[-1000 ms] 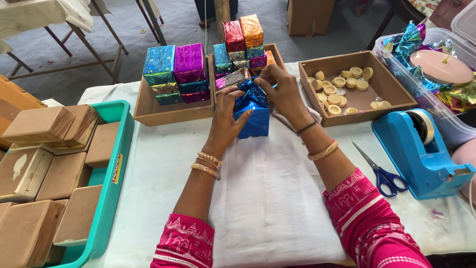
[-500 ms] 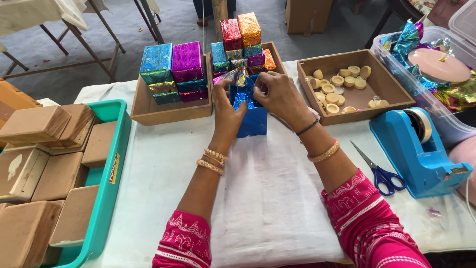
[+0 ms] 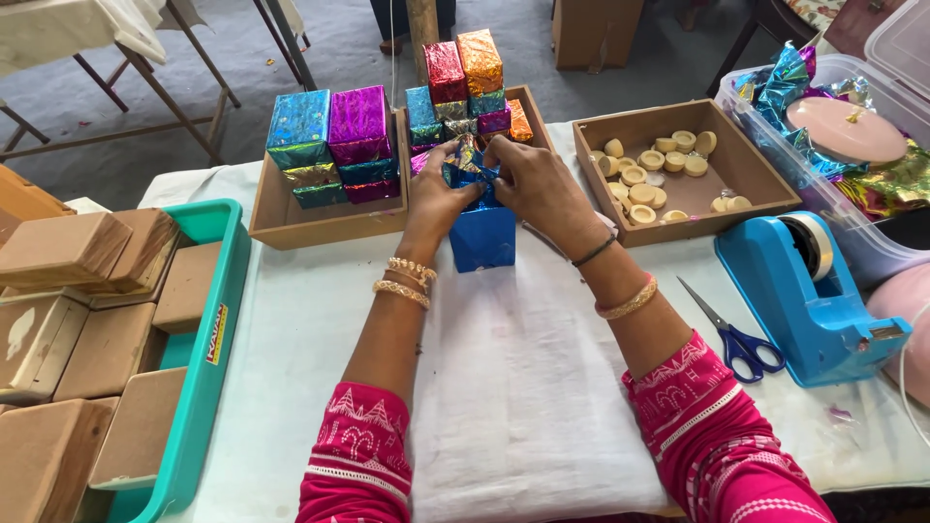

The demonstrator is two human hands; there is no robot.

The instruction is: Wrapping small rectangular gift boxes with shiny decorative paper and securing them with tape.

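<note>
**A:** What's the setting from my feed?

**B:** A table under a white cloth (image 3: 523, 387) on a grey floor. Taking the blue box (image 3: 482, 237) as landmark: far left of it a teal crate (image 3: 208, 320) of brown cartons; just behind it wooden trays, the left tray (image 3: 325, 218) with foil-wrapped boxes; right of it a tray of pale discs (image 3: 668, 174), a blue tape dispenser (image 3: 809, 291) and scissors (image 3: 731, 329).

**A:** And the hands?

**B:** The box stands upright on the cloth. My left hand (image 3: 436, 199) and right hand (image 3: 538, 184) pinch the gathered foil at its top, fingers closed on it.

**A:** Changed since earlier?

**B:** A second ago both hands cupped the box lower; now they have risen to the top.
</note>
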